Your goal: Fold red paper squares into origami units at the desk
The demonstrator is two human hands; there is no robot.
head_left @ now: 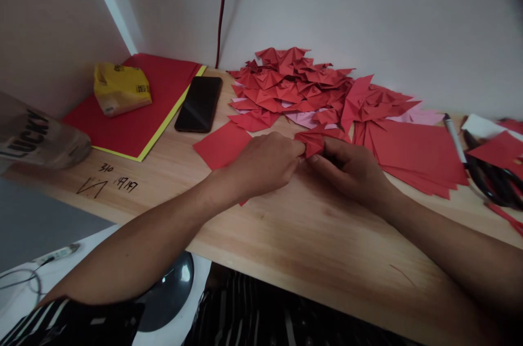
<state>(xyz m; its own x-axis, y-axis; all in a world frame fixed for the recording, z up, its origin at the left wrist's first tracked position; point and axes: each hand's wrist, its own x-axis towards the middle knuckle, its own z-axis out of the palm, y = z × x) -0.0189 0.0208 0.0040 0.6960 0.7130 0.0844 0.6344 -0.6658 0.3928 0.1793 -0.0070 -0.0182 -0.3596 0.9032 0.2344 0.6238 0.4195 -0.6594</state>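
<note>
Between my two hands is a piece of folded red paper (311, 143), pinched just above the wooden desk. My left hand (267, 159) is closed on its left side, fingertips partly hidden behind the knuckles. On the right side, the thumb and fingers of my right hand (347, 166) grip the same piece. A flat red paper square (220, 145) lies partly under my left hand and wrist. Right behind my hands is a heap of folded red paper pieces (286, 84), with some pink ones among them. A fanned stack of red paper squares (420, 152) lies beside my right hand.
A black phone (199, 104) lies left of the heap. Farther left, a yellow packet (121, 87) sits on large red sheets (163, 71), near a clear cup (41, 133). At the right are a white pen (455, 136) and black-handled scissors (490, 182). A wall stands behind.
</note>
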